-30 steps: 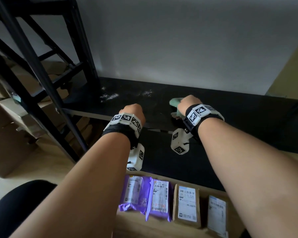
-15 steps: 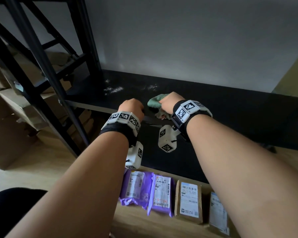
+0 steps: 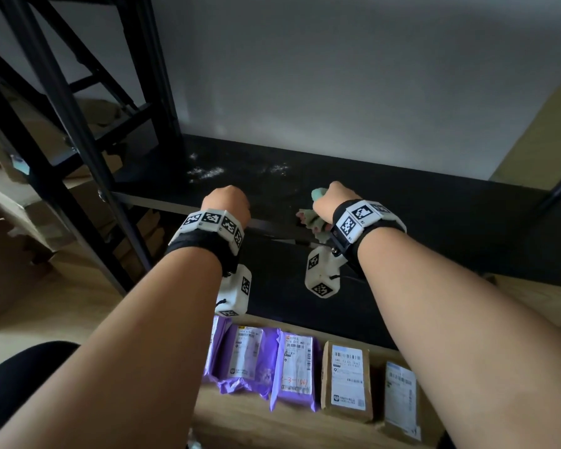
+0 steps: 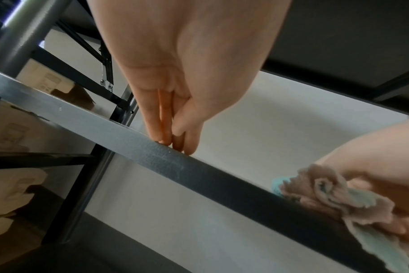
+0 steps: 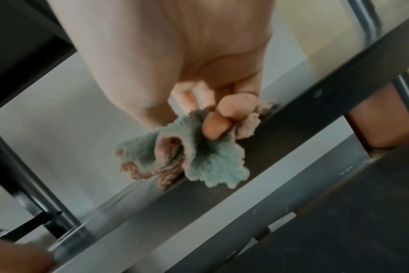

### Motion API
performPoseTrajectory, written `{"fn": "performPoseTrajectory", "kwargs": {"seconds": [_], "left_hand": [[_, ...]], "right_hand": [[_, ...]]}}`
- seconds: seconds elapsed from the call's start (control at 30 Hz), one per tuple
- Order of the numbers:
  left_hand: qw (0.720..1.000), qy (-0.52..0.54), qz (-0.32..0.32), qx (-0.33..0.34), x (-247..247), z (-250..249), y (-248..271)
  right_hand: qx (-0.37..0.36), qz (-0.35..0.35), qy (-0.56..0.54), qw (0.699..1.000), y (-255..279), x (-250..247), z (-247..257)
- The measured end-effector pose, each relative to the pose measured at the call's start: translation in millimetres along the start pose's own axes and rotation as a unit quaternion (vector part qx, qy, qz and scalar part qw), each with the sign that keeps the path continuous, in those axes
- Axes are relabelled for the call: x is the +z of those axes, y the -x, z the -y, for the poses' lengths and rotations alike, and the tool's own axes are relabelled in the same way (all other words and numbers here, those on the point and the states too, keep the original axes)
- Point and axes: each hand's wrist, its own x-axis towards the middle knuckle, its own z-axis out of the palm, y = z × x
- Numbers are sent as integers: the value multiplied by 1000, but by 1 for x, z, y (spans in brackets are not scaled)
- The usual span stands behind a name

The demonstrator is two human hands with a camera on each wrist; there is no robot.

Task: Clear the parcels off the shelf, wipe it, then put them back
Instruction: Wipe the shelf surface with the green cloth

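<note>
The left hand (image 3: 226, 202) rests straight, close-set fingers (image 4: 166, 127) on the near edge of the black shelf (image 3: 434, 209), holding nothing. Just right, the right hand (image 3: 332, 199) grips a green-and-pink cloth (image 5: 199, 151) at that edge. Four parcels (image 3: 345, 380) lie in a row below, nearer.

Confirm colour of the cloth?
The cloth is pale green with a pinkish reverse side, clearest in the right wrist view.

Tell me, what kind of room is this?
Probably a parcel storeroom or mailroom: labelled parcels lie in a row below a black metal shelf, with cardboard boxes stacked beside it. The right hand wipes with a cloth.
</note>
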Motion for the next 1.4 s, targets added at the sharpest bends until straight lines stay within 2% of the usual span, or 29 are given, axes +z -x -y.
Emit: {"fn": "performPoseTrajectory", "kwargs": {"seconds": [0.4,0.5,0.67,0.83,1.07,1.2,1.33,1.4], "left_hand": [[998,61,3,-27,-5,7,-32],[998,63,14,-18,-8,8,-36],[999,37,26,3,-9,-1,-50],[999,-10,38,12,-2,-7,-62],[999,-29,22,1,2,-9,-84],[998,-34,52,2,-2,-14,-95],[997,-48,65,-6,-6,-19,-100],[995,-68,76,-3,-7,-21,-103]], "right_hand": [[-38,47,-35,998,-28,39,80],[-63,39,-74,995,-35,31,78],[-42,-27,-61,997,-49,1,54],[13,25,-27,999,-72,-4,37],[-80,29,53,995,-84,20,65],[-126,39,65,989,-91,27,77],[-145,53,2,988,-102,21,74],[-136,31,-49,989,-111,12,68]]}}
